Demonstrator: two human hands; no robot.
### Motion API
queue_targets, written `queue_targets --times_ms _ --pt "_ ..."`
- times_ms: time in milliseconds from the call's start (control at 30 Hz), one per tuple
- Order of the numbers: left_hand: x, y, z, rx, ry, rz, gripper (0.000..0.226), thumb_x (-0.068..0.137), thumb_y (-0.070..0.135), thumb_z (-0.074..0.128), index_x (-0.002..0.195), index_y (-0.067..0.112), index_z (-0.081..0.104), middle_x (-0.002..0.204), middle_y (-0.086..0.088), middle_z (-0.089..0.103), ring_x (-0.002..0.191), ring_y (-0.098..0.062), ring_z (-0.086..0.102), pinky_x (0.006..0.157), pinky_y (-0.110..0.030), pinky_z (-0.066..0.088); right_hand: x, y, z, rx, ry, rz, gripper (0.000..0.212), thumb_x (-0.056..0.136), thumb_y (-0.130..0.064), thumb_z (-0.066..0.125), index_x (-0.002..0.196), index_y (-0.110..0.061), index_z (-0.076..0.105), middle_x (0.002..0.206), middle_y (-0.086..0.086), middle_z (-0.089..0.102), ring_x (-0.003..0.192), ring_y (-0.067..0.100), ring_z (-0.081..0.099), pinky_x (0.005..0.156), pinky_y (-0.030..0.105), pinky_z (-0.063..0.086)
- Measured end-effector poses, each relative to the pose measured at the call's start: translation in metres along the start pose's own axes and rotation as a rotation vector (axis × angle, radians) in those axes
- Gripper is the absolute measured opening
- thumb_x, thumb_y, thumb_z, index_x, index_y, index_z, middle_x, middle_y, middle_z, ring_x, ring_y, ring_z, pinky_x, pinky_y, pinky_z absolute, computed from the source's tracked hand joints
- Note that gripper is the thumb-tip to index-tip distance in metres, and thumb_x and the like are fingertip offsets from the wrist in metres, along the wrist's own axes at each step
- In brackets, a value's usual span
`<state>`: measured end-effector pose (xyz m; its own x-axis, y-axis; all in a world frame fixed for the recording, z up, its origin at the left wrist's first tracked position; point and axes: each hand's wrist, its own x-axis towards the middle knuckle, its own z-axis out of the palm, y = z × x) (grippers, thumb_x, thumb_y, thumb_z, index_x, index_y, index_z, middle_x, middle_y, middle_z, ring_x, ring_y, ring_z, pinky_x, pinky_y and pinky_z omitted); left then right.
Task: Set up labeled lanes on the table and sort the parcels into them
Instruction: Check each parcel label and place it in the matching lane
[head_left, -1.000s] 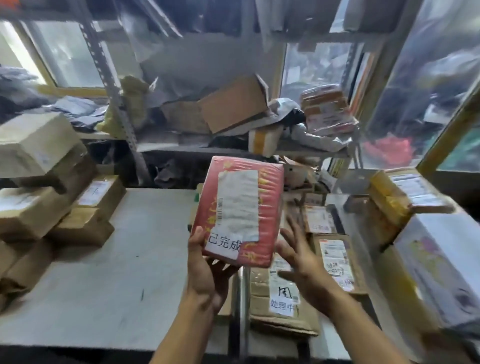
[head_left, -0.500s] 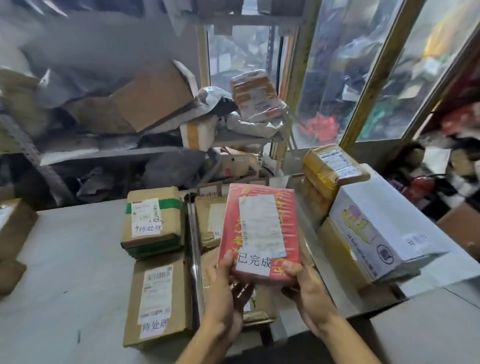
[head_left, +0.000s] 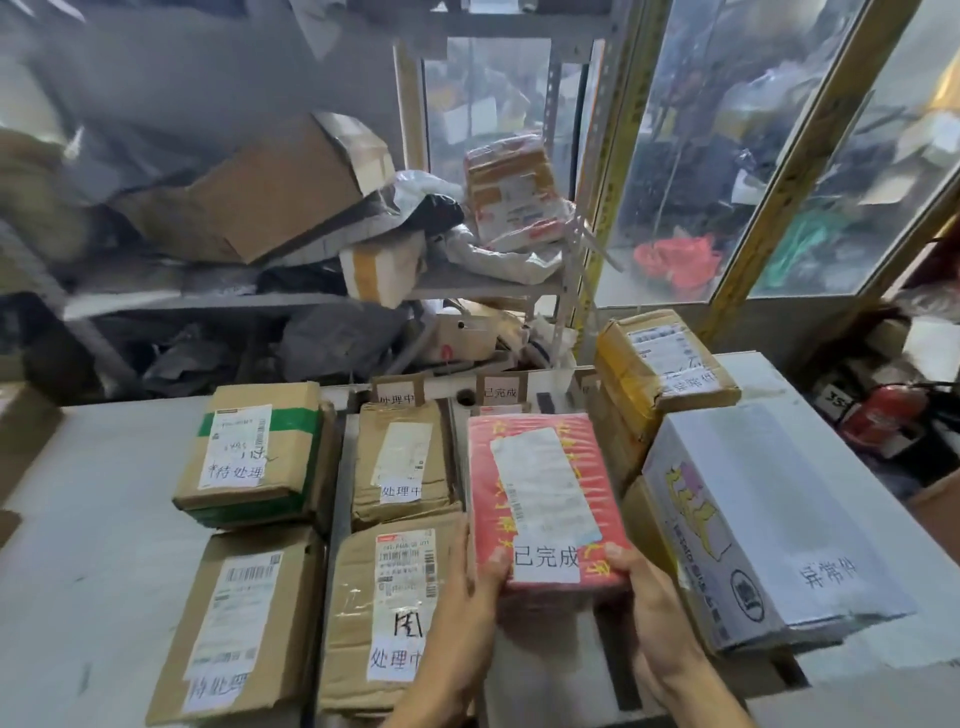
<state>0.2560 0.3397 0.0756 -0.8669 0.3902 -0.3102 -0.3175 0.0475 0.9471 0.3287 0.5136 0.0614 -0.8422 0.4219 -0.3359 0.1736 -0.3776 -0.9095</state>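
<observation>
I hold a red parcel with a white shipping label and a handwritten tag by its near end, my left hand on its left corner and my right hand on its right. It lies low and nearly flat in the third lane, below an upright lane card. A second lane card stands to the left, above two brown tagged parcels. The leftmost lane holds a green-taped box and a brown box.
On the right, a large white box and a yellow-taped box stack close beside the red parcel. Behind the grey table a metal shelf holds loose cardboard and bags. A red fire extinguisher lies at far right.
The red parcel has come down from upright in front of me to low and nearly flat over the third lane. My view has swung right and down.
</observation>
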Motion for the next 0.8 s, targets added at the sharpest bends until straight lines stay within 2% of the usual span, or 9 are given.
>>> queue_targets --times_ms 33,67,100,167,200,267,467,667,800 --pt "0.005 0.002 0.007 0.027 0.003 0.015 0.051 0.088 0.062 0.057 0.136 0.054 0.039 0.119 0.047 0.055 0.11 0.025 0.05 0.084 0.002 0.04 0.009 0.0 -0.004 0.01 0.004 0.008 0.052 0.068 -0.048 0.071 0.111 -0.017 0.075 0.11 0.017 0.074 0.103 0.033 0.071 0.079 0.036 0.058" --pt "0.013 0.003 0.012 0.048 0.01 0.022 0.058 0.088 0.067 0.053 0.141 0.054 0.036 0.129 0.045 0.05 0.119 0.021 0.047 0.097 -0.004 0.038 0.02 0.0 -0.006 0.015 0.004 0.013 0.05 0.07 -0.047 0.071 0.11 -0.017 0.076 0.109 0.017 0.074 0.101 0.033 0.071 0.075 0.034 0.059" --pt "0.024 0.005 0.016 0.063 0.021 0.023 0.064 0.087 0.071 0.048 0.146 0.052 0.033 0.14 0.038 0.046 0.129 0.011 0.045 0.11 -0.018 0.037 0.031 -0.001 -0.007 0.018 0.007 0.014 0.048 0.071 -0.047 0.07 0.108 -0.017 0.076 0.108 0.017 0.074 0.1 0.033 0.072 0.072 0.032 0.059" --pt "0.049 0.014 0.023 0.104 0.062 0.028 0.072 0.085 0.074 0.04 0.15 0.047 0.029 0.152 0.019 0.042 0.138 -0.007 0.042 0.117 -0.043 0.034 0.057 -0.008 -0.004 0.013 0.013 0.009 0.046 0.073 -0.048 0.069 0.108 -0.019 0.076 0.108 0.016 0.075 0.1 0.031 0.072 0.072 0.032 0.059" --pt "0.062 0.021 0.025 0.114 0.077 0.032 0.073 0.083 0.074 0.038 0.15 0.046 0.029 0.152 0.015 0.044 0.137 -0.01 0.044 0.115 -0.046 0.035 0.07 -0.012 -0.001 0.002 0.014 0.005 0.045 0.075 -0.05 0.069 0.108 -0.02 0.076 0.108 0.014 0.075 0.101 0.03 0.072 0.076 0.035 0.059" --pt "0.087 0.032 0.03 0.096 0.097 0.037 0.07 0.083 0.072 0.041 0.147 0.044 0.035 0.142 0.012 0.055 0.128 -0.01 0.054 0.11 -0.045 0.042 0.099 -0.023 0.006 -0.029 0.025 -0.002 0.042 0.077 -0.052 0.068 0.109 -0.024 0.075 0.107 0.012 0.075 0.101 0.029 0.072 0.081 0.038 0.057" --pt "0.148 0.035 0.032 0.132 0.123 -0.078 0.051 0.097 0.061 0.033 0.144 0.043 0.037 0.135 0.005 0.062 0.12 -0.018 0.061 0.102 -0.05 0.049 0.166 -0.027 0.016 -0.106 0.079 0.013 0.037 0.07 -0.061 0.062 0.094 -0.038 0.077 0.091 0.002 0.078 0.081 0.018 0.076 0.059 0.026 0.055" --pt "0.16 0.027 0.033 0.196 0.132 -0.105 0.061 0.085 0.062 0.036 0.143 0.042 0.039 0.134 0.003 0.062 0.12 -0.023 0.06 0.102 -0.052 0.047 0.176 -0.014 0.009 -0.121 0.043 -0.006 0.039 0.079 -0.059 0.059 0.106 -0.035 0.074 0.101 0.0 0.077 0.091 0.017 0.075 0.064 0.021 0.057" --pt "0.159 0.03 0.033 0.239 0.164 -0.079 0.056 0.094 0.057 0.041 0.145 0.034 0.039 0.134 0.001 0.061 0.118 -0.021 0.061 0.098 -0.05 0.052 0.177 -0.018 0.006 -0.214 0.01 -0.003 0.036 0.094 -0.053 0.053 0.117 -0.03 0.069 0.106 -0.003 0.076 0.095 0.012 0.073 0.068 0.018 0.056"
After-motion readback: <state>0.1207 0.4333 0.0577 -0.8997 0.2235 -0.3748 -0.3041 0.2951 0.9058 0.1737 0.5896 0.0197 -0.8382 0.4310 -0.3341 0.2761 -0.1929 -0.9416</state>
